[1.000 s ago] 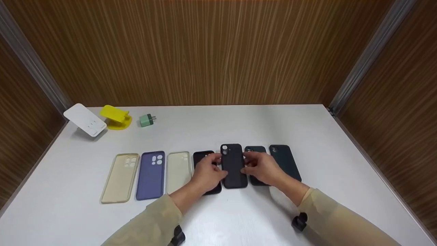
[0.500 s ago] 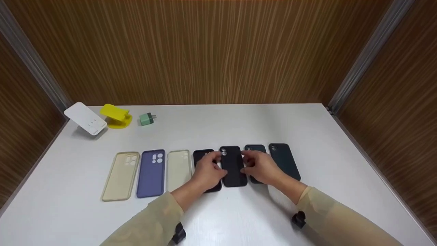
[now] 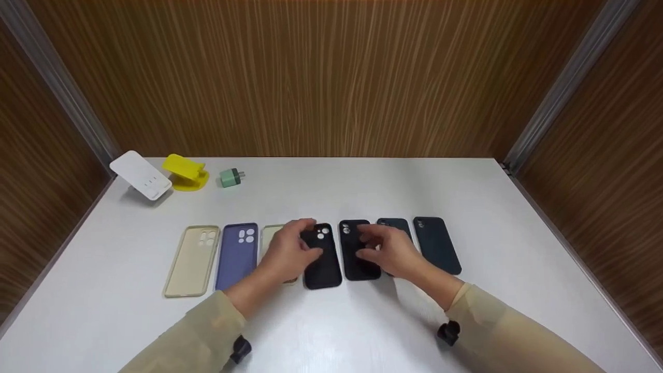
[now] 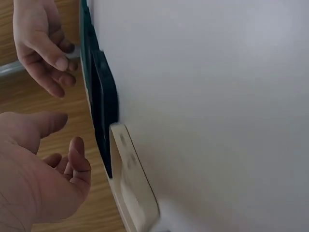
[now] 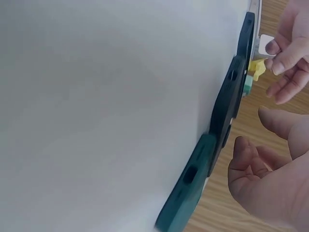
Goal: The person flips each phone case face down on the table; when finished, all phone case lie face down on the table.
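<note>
Several phone cases lie side by side in a row on the white table in the head view. My left hand (image 3: 291, 248) hovers over the pale cream case (image 3: 270, 231), thumb and fingers apart, its fingertips by a black case (image 3: 323, 259) with camera holes. Another black case (image 3: 357, 259) lies to the right, partly under my right hand (image 3: 391, 248), whose fingers are loosely bent with nothing between them. In the wrist views, both the left hand (image 4: 43, 169) and the right hand (image 5: 275, 179) are raised off the cases. A dark teal case (image 3: 393, 224) is partly covered by the right hand.
A beige case (image 3: 191, 264) and a purple case (image 3: 237, 259) lie left in the row; a dark green one (image 3: 437, 246) ends it at right. Behind stand a white stand (image 3: 140, 175), a yellow phone holder (image 3: 186, 172) and a green plug adapter (image 3: 231, 177). Wooden panels (image 3: 321, 77) surround the table.
Both hands held the black case and lowered it into line with the row. Now they are off it; the left hand has moved left, the right slightly. The view has shifted a little.
</note>
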The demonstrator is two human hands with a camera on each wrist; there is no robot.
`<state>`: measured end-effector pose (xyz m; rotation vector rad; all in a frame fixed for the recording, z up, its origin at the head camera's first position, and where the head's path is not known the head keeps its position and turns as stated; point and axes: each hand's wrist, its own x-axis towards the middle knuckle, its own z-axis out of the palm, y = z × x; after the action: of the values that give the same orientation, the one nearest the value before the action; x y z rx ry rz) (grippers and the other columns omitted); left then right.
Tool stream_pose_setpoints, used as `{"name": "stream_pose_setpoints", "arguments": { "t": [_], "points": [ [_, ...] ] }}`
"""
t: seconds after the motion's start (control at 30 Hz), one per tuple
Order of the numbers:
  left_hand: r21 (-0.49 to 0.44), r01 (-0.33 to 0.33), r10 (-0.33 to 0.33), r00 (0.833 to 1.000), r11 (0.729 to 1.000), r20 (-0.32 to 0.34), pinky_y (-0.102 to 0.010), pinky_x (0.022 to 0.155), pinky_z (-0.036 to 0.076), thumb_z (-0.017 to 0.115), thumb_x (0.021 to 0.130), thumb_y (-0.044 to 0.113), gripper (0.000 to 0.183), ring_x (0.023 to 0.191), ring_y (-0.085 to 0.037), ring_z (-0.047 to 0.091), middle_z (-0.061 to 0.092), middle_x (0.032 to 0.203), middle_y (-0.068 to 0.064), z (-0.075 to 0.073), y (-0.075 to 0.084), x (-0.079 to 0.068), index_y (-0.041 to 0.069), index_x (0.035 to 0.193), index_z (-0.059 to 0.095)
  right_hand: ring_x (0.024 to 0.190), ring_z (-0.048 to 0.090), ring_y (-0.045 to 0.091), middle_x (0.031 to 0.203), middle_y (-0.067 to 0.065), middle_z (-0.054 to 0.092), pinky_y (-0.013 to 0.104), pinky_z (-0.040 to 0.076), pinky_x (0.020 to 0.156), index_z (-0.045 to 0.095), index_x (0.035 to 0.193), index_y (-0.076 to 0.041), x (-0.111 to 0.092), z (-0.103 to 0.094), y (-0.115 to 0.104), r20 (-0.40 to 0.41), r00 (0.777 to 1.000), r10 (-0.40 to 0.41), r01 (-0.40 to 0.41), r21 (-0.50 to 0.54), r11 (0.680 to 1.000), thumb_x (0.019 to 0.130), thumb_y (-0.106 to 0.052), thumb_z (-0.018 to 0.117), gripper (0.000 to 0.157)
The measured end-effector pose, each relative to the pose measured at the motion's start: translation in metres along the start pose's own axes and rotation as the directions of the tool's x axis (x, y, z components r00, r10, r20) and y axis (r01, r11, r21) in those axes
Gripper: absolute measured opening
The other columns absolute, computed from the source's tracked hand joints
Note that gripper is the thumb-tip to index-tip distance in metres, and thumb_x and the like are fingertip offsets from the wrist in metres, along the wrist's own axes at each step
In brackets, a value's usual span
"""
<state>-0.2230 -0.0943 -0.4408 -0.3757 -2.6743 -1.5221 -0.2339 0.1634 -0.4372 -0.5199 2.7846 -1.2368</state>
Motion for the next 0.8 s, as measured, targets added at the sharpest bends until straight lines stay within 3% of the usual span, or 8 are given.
{"name": "stream_pose_setpoints", "arguments": {
  "t": [0.13, 0.23, 0.3, 0.4, 0.53, 0.8],
  "points": [
    [0.055, 0.028, -0.029, 0.999, 0.998, 0.025, -0.029, 0.064, 0.051, 0.086, 0.084, 0.002, 0.062, 0.072, -0.013, 0.059, 0.065, 0.132, -0.017, -0.013, -0.009, -0.009, 0.0, 0.141, 0.062, 0.104, 0.072, 0.023, 0.118, 0.01, 0.074, 0.042, 0.06, 0.09, 0.064, 0.143, 0.001, 0.004, 0.009, -0.01, 0.016, 1.0, -0.008, 0.007, 0.03, 1.0, 0.092, -0.006, 0.081, 0.053],
    [0.092, 0.018, -0.023, 0.998, 0.996, 0.05, -0.037, 0.082, 0.056, 0.09, 0.081, 0.006, 0.065, 0.087, -0.021, 0.066, 0.065, 0.135, -0.017, -0.017, -0.015, -0.015, 0.0, 0.141, 0.063, 0.101, 0.072, 0.023, 0.116, 0.011, 0.074, 0.041, 0.06, 0.089, 0.064, 0.143, 0.001, 0.007, 0.017, -0.015, 0.03, 0.999, -0.018, 0.017, 0.046, 0.999, 0.092, -0.005, 0.081, 0.054],
    [0.115, -0.003, -0.005, 0.998, 0.993, 0.065, -0.044, 0.097, 0.054, 0.092, 0.079, 0.008, 0.067, 0.102, -0.028, 0.067, 0.064, 0.136, -0.019, -0.019, -0.019, -0.017, -0.001, 0.139, 0.064, 0.099, 0.073, 0.022, 0.115, 0.011, 0.074, 0.041, 0.061, 0.088, 0.064, 0.142, 0.002, 0.009, 0.023, -0.018, 0.04, 0.999, -0.027, 0.025, 0.051, 0.998, 0.091, -0.004, 0.082, 0.054],
    [0.139, -0.035, 0.022, 0.995, 0.99, 0.095, -0.049, 0.107, 0.049, 0.093, 0.076, 0.011, 0.07, 0.112, -0.033, 0.064, 0.064, 0.136, -0.021, -0.018, -0.022, -0.019, -0.003, 0.138, 0.064, 0.098, 0.073, 0.022, 0.113, 0.011, 0.074, 0.041, 0.061, 0.087, 0.064, 0.141, 0.003, 0.011, 0.027, -0.02, 0.058, 0.998, -0.028, 0.025, 0.048, 0.999, 0.091, -0.004, 0.083, 0.055],
    [0.157, -0.054, 0.034, 0.991, 0.986, 0.127, -0.05, 0.103, 0.05, 0.094, 0.076, 0.013, 0.073, 0.105, -0.033, 0.063, 0.063, 0.137, -0.022, -0.017, -0.026, -0.02, -0.004, 0.139, 0.063, 0.097, 0.072, 0.021, 0.11, 0.01, 0.074, 0.04, 0.06, 0.086, 0.065, 0.14, 0.004, 0.011, 0.032, -0.02, 0.082, 0.996, -0.016, 0.014, 0.028, 1.0, 0.09, -0.005, 0.084, 0.055],
    [0.184, -0.095, 0.061, 0.982, 0.978, 0.179, -0.056, 0.115, 0.042, 0.094, 0.075, 0.016, 0.077, 0.135, -0.044, 0.054, 0.057, 0.146, -0.026, -0.017, -0.027, -0.021, -0.004, 0.142, 0.061, 0.087, 0.067, 0.016, 0.108, 0.009, 0.074, 0.035, 0.058, 0.078, 0.065, 0.14, 0.003, 0.014, 0.036, -0.02, 0.118, 0.993, -0.018, 0.018, 0.002, 1.0, 0.088, -0.006, 0.085, 0.056]
  ]
}}
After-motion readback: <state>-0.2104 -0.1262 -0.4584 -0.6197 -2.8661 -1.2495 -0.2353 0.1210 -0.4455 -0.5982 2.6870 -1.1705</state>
